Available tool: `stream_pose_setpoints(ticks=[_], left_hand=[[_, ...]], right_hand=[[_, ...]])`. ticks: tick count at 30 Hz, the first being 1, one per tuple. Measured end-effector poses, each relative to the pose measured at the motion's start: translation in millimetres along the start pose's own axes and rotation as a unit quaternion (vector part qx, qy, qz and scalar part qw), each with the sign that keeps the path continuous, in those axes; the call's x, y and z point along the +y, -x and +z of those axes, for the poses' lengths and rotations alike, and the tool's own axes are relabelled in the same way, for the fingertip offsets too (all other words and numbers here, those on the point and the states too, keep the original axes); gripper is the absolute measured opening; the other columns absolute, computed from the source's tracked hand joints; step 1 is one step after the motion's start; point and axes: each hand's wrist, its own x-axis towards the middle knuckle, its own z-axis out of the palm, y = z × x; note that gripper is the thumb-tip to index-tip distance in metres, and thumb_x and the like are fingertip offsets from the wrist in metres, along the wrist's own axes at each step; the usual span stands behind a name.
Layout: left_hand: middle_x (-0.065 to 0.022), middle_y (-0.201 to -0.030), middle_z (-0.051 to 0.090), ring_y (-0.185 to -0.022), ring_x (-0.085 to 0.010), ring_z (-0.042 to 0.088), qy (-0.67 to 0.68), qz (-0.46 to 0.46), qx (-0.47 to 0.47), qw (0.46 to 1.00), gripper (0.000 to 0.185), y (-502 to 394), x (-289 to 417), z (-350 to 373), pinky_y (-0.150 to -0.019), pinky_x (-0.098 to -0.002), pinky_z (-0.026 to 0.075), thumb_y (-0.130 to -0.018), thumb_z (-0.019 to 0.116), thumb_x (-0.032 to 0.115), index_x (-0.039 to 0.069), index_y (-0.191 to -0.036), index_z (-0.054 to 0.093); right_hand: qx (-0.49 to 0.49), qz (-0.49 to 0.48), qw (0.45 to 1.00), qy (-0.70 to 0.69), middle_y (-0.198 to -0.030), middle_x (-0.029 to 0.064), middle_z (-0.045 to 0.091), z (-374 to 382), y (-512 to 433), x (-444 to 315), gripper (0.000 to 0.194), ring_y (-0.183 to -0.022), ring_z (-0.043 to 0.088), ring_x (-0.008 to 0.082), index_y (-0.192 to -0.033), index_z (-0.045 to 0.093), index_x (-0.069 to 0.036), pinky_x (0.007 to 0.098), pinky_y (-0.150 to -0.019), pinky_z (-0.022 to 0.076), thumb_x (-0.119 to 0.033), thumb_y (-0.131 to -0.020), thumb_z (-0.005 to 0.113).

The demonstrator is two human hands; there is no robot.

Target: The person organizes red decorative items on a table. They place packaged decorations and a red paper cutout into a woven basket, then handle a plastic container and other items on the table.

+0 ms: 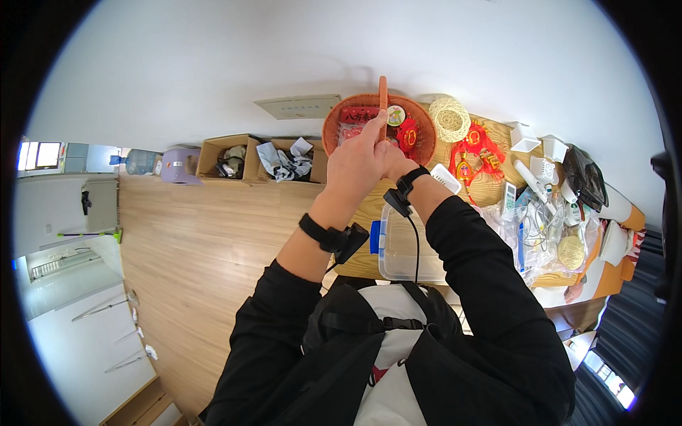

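An orange woven basket (333,120) with an arched handle (383,93) stands against the wall. Both hands meet over its near side. My left hand (354,165) is closed at the handle, its index finger lying along it. Tucked against it is my right hand (395,160), its fingers mostly hidden, so its hold cannot be told. Inside the basket are a red packet (358,114), a round tin with a picture lid (396,115) and a red ornament (408,136). Red and gold tasselled ornaments (474,154) lie on the wooden table to the right, near a pale woven ball (449,119).
A clear plastic box (405,250) with a blue latch sits nearest me, beside a small white tray (445,179). White containers (525,137), a black bag (585,178) and clear plastic bags (533,234) crowd the right. Open cardboard boxes (224,152) stand at left. Another person's hand (574,291) shows far right.
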Motion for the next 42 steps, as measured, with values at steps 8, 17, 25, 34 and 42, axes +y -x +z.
stream_pose_setpoints(ticks=[8,17,25,34,42], left_hand=[[-0.0126,-0.095,0.078,-0.084,-0.0353,0.075,-0.011,-0.004,-0.001,1.000,0.055,-0.6,0.3,-0.1,-0.073,-0.0471,0.058,-0.098,0.069,0.019,0.020,-0.151,0.055],[-0.0129,-0.097,0.079,-0.084,-0.0346,0.075,-0.006,-0.010,-0.008,1.000,0.054,-1.6,0.0,0.3,-0.073,-0.0464,0.058,-0.098,0.069,0.018,0.020,-0.150,0.056],[-0.0182,-0.099,0.077,-0.090,-0.0391,0.074,0.022,-0.013,-0.021,0.999,0.053,-3.3,-3.6,1.8,-0.079,-0.0501,0.058,-0.100,0.066,0.021,0.021,-0.152,0.056],[-0.0181,-0.098,0.078,-0.089,-0.0383,0.075,0.016,-0.001,-0.021,1.000,0.053,-3.9,-5.9,0.9,-0.077,-0.0493,0.059,-0.099,0.067,0.022,0.020,-0.151,0.056],[-0.0196,-0.102,0.077,-0.094,-0.0415,0.074,0.022,0.003,-0.006,1.000,0.052,-3.4,-5.2,2.5,-0.081,-0.0531,0.059,-0.098,0.068,0.026,0.021,-0.149,0.058]], right_hand=[[0.000,-0.037,0.999,0.040,-0.122,0.0128,0.076,4.2,-2.6,9.1,0.057,-0.114,0.070,0.0363,-0.137,0.057,-0.022,0.0452,-0.092,0.0556,-0.049,-0.089,0.071],[0.003,-0.138,0.985,-0.106,-0.115,0.0120,0.075,-7.0,8.1,-13.3,0.053,-0.110,0.070,0.0326,-0.134,0.061,-0.013,0.0414,-0.094,0.0541,-0.028,-0.086,0.079],[0.023,-0.035,0.997,-0.060,-0.125,0.0154,0.074,-38.4,31.6,-25.8,0.033,-0.116,0.068,0.0370,-0.120,0.074,-0.008,0.0444,-0.101,0.0533,-0.023,-0.091,0.069],[0.093,0.028,0.995,-0.031,-0.119,0.0163,0.076,-41.9,60.0,-4.3,0.035,-0.112,0.072,0.0359,-0.124,0.076,-0.011,0.0434,-0.099,0.0567,-0.022,-0.093,0.065],[0.147,0.056,0.987,-0.038,-0.112,0.0148,0.079,-51.0,91.5,-2.3,0.033,-0.105,0.075,0.0280,-0.123,0.076,-0.008,0.0395,-0.093,0.0584,-0.025,-0.096,0.072]])
